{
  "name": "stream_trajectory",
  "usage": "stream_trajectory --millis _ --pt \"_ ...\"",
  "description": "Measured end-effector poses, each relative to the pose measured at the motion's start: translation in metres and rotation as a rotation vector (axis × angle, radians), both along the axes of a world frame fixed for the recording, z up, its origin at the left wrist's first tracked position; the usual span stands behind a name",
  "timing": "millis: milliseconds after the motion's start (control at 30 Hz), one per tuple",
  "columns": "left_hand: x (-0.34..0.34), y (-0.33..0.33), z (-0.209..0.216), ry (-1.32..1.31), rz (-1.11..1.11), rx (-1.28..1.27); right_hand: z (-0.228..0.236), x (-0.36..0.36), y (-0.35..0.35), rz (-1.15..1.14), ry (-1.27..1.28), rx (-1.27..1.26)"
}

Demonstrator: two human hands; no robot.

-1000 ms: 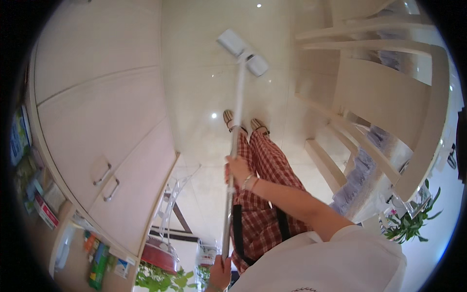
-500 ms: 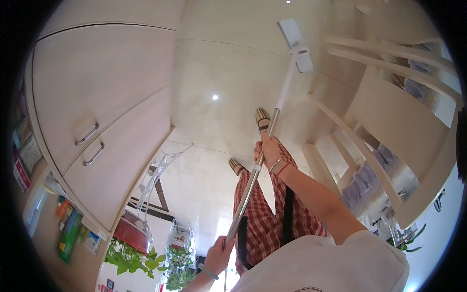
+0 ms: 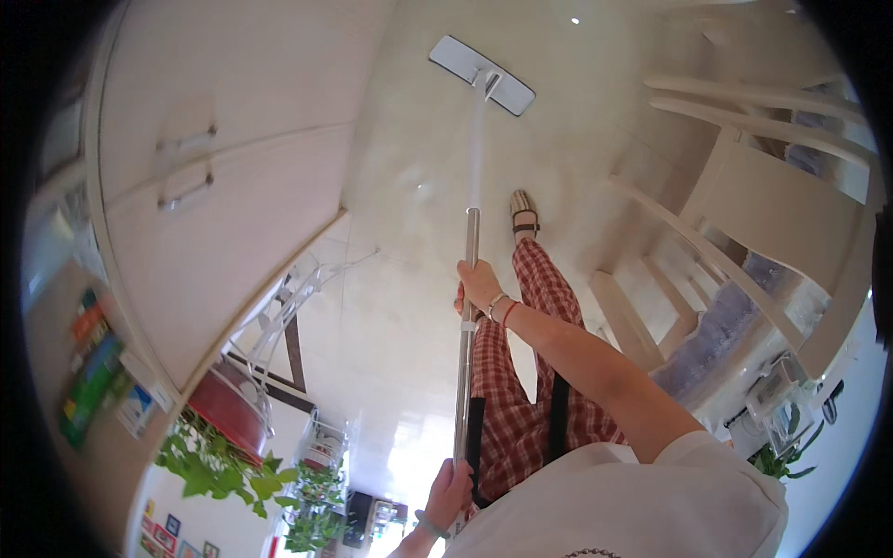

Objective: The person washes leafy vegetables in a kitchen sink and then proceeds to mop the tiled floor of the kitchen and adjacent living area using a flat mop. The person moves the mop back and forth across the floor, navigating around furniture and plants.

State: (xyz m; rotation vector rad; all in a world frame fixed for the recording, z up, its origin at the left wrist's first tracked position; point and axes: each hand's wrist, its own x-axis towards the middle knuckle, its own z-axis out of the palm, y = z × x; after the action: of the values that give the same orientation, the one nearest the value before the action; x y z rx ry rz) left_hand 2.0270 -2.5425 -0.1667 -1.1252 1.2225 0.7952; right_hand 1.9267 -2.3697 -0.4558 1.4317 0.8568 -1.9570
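Observation:
A flat mop with a white and silver pole (image 3: 473, 237) runs away from me, and its flat rectangular head (image 3: 459, 58) lies on the pale floor ahead. My right hand (image 3: 478, 286) is wrapped round the pole about halfway along. Lower down, close to my body, my left hand (image 3: 448, 487) is closed on the pole's near end. The mop head sits slanted, left end farther away, joined to the pole by a white swivel. My foot in a striped shoe (image 3: 523, 209) stands right of the pole.
White cabinets (image 3: 233, 93) with metal handles line the left side. On the right are cream chairs (image 3: 781, 200) beside a table with a lacy cloth (image 3: 712, 349). A red planter (image 3: 228, 409) with leafy plants (image 3: 219, 465) is at lower left. Glossy floor tiles (image 3: 409, 167) lie between.
The mop head has swung left across the floor, away from the chairs, and turned. The pole now points nearly straight ahead. Both hands have kept their grip; my view has shifted slightly.

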Motion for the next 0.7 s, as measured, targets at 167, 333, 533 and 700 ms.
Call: stream_trajectory --millis 167,333,533,700 --pt "0.078 -0.084 -0.009 -0.032 0.075 0.012 0.001 0.059 -0.092 0.127 -0.01 0.029" --pt "0.182 -0.179 -0.011 0.013 0.068 0.017 -0.001 0.161 -0.198 0.244 0.01 0.05" --pt "0.31 -0.277 0.022 -0.125 0.164 0.043 0.043 0.299 -0.317 0.428 -0.12 0.048" --pt "0.357 -0.303 0.025 -0.192 0.234 0.041 0.062 0.352 -0.345 0.546 -0.195 0.025"
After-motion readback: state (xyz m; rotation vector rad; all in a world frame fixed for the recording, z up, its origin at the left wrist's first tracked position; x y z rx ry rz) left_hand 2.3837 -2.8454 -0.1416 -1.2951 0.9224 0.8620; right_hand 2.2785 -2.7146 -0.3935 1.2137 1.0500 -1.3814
